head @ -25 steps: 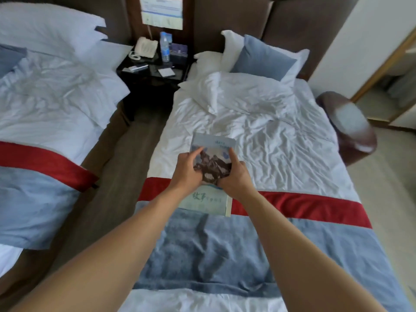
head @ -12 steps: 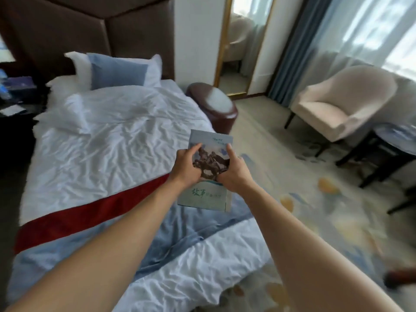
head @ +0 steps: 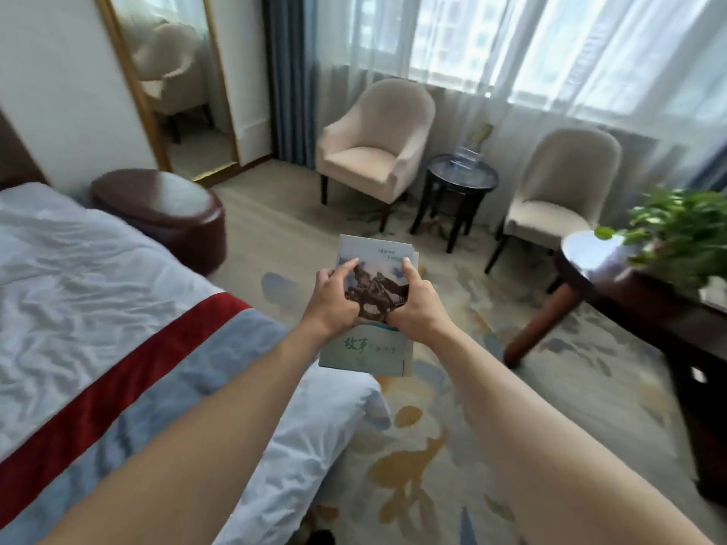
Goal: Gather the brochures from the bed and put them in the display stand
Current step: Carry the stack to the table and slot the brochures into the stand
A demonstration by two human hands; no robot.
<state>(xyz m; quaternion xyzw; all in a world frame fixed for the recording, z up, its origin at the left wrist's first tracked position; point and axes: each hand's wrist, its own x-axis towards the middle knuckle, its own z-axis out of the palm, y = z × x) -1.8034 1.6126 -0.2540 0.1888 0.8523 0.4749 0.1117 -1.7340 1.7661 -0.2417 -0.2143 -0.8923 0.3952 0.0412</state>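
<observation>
Currently, item: brochures [head: 368, 348], a small stack with edges slightly fanned at the far corner, held at centre frame above the carpet.
Left hand [head: 334, 298]: curled round the stack's left edge, thumb on the cover.
Right hand [head: 415, 304]: curled round the right edge, thumb on top.
Bed [head: 78, 277]: at 9 o'clock, no brochures visible on it.
Display stand: not in view; perhaps toward the table [head: 629, 293] at 3 o'clock.
Handling advice: keep both grips firm, square the edges before inserting.

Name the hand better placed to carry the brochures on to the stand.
Neither clearly: left hand and right hand both grip the brochures evenly. No stand is visible.
</observation>
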